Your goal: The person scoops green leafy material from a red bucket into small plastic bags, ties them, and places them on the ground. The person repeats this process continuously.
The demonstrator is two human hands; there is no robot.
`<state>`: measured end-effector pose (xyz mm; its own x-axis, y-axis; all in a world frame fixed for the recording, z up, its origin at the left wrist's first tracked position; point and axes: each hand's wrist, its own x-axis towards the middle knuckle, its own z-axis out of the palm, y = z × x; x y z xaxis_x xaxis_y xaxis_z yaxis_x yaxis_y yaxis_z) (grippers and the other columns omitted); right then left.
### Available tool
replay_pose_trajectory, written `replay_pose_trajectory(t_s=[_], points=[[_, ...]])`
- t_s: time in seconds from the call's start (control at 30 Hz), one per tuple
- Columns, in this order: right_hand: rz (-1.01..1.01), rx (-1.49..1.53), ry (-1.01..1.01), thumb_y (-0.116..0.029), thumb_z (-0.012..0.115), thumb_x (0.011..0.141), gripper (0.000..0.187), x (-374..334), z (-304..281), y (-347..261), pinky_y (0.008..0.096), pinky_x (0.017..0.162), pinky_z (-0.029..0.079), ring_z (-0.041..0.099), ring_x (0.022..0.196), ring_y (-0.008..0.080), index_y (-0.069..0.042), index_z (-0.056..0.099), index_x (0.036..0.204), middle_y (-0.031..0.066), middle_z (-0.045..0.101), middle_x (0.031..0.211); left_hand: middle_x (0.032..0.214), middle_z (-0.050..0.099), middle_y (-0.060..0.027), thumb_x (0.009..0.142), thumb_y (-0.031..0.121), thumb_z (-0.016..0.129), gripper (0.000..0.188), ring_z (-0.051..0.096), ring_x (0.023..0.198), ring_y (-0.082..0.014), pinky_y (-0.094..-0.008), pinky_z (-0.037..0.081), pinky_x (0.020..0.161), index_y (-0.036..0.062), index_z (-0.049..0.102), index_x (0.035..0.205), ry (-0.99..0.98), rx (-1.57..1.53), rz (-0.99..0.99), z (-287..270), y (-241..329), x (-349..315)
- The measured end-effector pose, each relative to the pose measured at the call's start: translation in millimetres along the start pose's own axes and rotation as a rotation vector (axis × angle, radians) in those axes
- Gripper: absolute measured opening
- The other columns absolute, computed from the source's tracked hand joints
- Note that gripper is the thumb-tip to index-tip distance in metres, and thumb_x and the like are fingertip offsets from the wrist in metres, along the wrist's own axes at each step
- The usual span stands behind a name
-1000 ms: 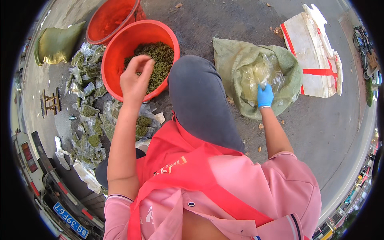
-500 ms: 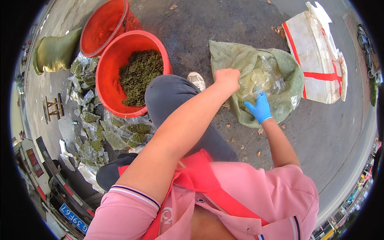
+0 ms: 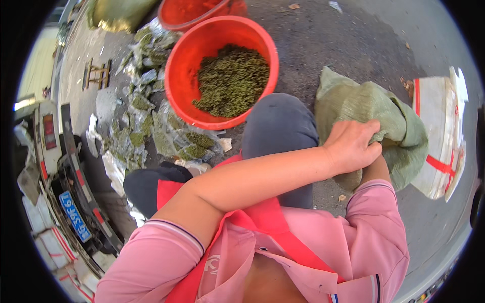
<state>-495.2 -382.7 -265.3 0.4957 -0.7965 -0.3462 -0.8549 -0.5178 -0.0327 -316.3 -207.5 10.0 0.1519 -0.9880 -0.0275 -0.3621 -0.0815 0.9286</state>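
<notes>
My bare left hand (image 3: pixel 356 145) is closed on the rim of a green woven sack (image 3: pixel 348 98), which stands on the ground at the right. My right forearm (image 3: pixel 378 170) reaches into the sack's mouth. The right hand itself is hidden by the cloth and my left hand, so its fingers do not show. Nothing of the sack's contents is visible now. To the left of my raised knee stands a red tub (image 3: pixel 177 68) with a heap of small green berries (image 3: pixel 232 81), resembling green peppercorns.
Clear plastic bags with green contents (image 3: pixel 199 144) lie left of my knee. Behind the tub is another red tub (image 3: pixel 189 12). A white foam box (image 3: pixel 434 136) with red tape sits beyond the sack. At the left are a small wooden stool (image 3: pixel 97 74) and a vehicle's rear (image 3: pixel 50 136).
My gloved right hand, visible over clear plastic in the sack before, has gone out of sight inside it. My left hand has pulled the sack's rim nearer and over the opening. The view has shifted.
</notes>
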Motion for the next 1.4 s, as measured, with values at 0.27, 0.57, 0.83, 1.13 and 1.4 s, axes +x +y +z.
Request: replay_pose_trajectory(t_s=[0.27,0.57,0.83,1.13,1.4], points=[[-0.023,0.016,-0.168,-0.02,0.058,0.078,0.028,11.5,-45.2,1.1,0.0369,0.056,0.045,0.057,0.067,0.0276,0.004,0.052,0.091,0.0159,0.055,0.081,0.063,0.06,-0.0103,0.066,0.015,0.058,0.018,0.06,0.066,-0.0296,-0.0386,0.045,0.059,0.0068,0.057,0.082,0.204,-0.148,0.12,-58.7,-13.0,-19.5],[0.354,0.338,-0.749,-0.016,0.055,0.08,0.021,-139.2,-185.1,-14.5,0.0363,0.046,0.047,0.06,0.057,0.0252,0.004,0.053,0.085,0.0147,0.057,0.074,0.08,0.066,-0.0039,0.076,0.035,0.055,0.03,0.063,0.077,-0.0239,-0.0373,0.047,0.069,0.0134,0.059,0.096,0.975,0.536,-0.758,-304.5,-219.2,-225.1],[-0.267,0.137,0.032,-0.015,0.05,0.089,0.022,-147.3,-360.7,-203.2,0.0256,0.057,0.044,0.052,0.058,0.0115,0.005,0.059,0.093,0.0079,0.06,0.078,0.093,0.064,-0.0118,0.066,0.043,0.066,0.055,0.061,0.088,-0.0258,-0.0391,0.046,0.074,0.0077,0.054,0.107,0.723,0.55,-1.589,-268.3,-418.4,-377.9],[-1.015,0.405,-0.379,-0.014,0.062,0.079,0.033,-126.4,-253.2,-500.9,0.0309,0.079,0.045,0.057,0.09,0.0238,-0.003,0.055,0.11,0.0134,0.057,0.104,0.06,0.06,-0.0073,0.074,0.017,0.058,0.017,0.058,0.051,-0.0118,-0.0262,0.046,0.05,0.0026,0.059,0.065,1.672,-0.471,-0.578,-370.5,-366.7,-383.0],[-1.387,0.75,-0.022,-0.018,0.065,0.074,0.068,-108.2,-242.3,-542.1,0.0354,0.101,0.031,0.037,0.122,0.0312,-0.003,0.032,0.131,0.018,0.037,0.132,0.052,0.048,-0.0062,0.07,0.01,0.052,0.011,0.043,0.05,-0.0102,-0.0266,0.034,0.048,0.002,0.053,0.063,1.055,0.061,-0.037,-361.6,-193.6,-294.0]])
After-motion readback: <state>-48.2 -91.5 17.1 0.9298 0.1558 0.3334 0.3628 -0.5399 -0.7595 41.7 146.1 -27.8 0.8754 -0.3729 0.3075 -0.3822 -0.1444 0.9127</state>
